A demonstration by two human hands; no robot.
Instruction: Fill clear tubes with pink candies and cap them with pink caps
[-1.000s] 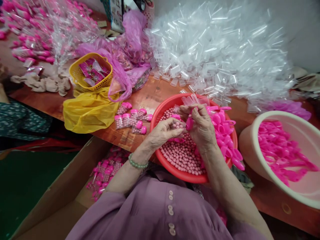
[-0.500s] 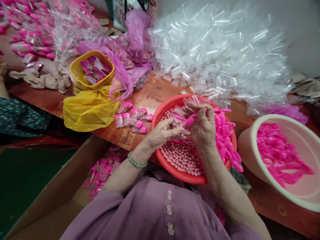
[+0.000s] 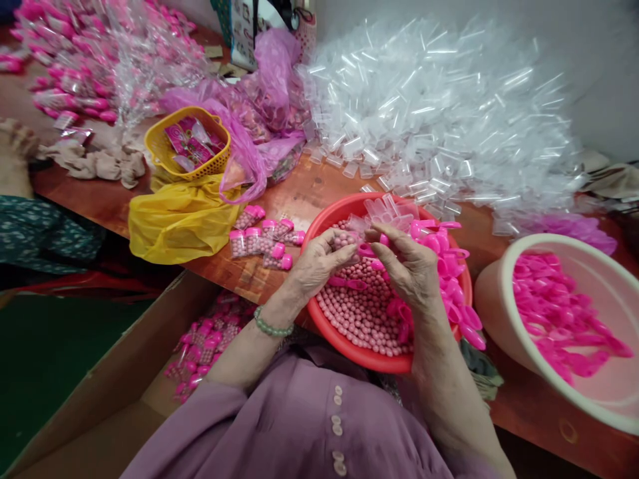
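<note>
While left hand (image 3: 318, 265) pinches a bead-filled clear tube (image 3: 344, 239), right hand (image 3: 413, 267) pinches a pink plastic piece (image 3: 367, 250) at the tube's end, contact unclear; both above red basin (image 3: 359, 357) of pink beads (image 3: 364, 316). Pink-capped tubes (image 3: 253, 239) lie on bench (image 3: 299, 183), left of basin.

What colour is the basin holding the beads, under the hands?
Red; the basin shows best in the head view, along its near rim.
</note>
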